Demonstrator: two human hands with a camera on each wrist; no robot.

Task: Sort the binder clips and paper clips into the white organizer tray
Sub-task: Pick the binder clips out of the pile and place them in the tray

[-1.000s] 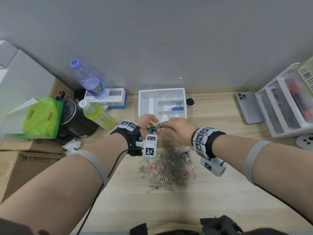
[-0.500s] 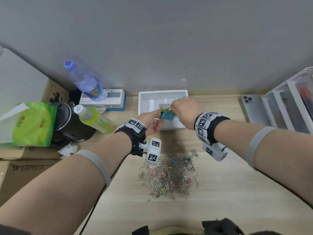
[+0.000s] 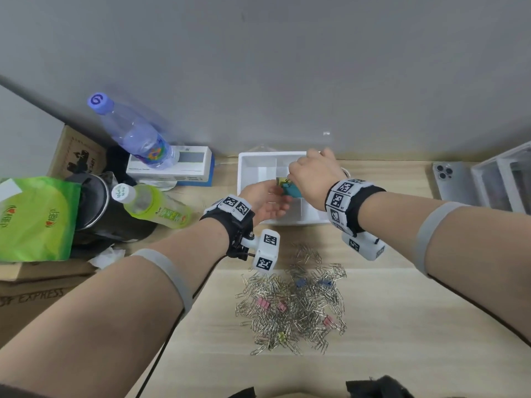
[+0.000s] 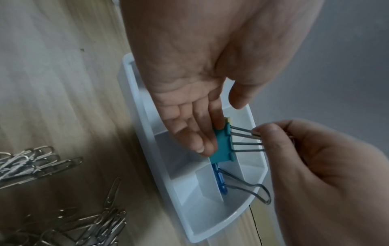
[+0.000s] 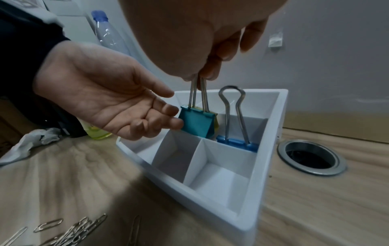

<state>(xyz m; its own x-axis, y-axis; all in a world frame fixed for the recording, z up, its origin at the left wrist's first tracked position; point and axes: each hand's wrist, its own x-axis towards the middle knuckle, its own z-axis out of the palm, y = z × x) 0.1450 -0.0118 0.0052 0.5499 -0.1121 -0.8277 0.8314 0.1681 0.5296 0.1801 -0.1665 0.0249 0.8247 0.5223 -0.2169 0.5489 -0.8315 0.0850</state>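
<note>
The right hand point(image 5: 207, 71), pinching the teal binder clip's point(image 5: 196, 124) wire handles, has carried it over the white organizer tray point(image 5: 261, 174), left hand point(image 5: 118, 106) open at nine o'clock: placement is imminent.

Light wood desk point(image 3: 388, 326): white organizer tray point(image 3: 255, 168) at back edge, paper clip pile point(image 3: 290, 308) with small binder clips in front, phone point(image 3: 451, 179) right, bottles, boxes left.

Paper clip pile point(image 3: 290, 305) lies before the organizer tray point(image 3: 253, 173).
</note>
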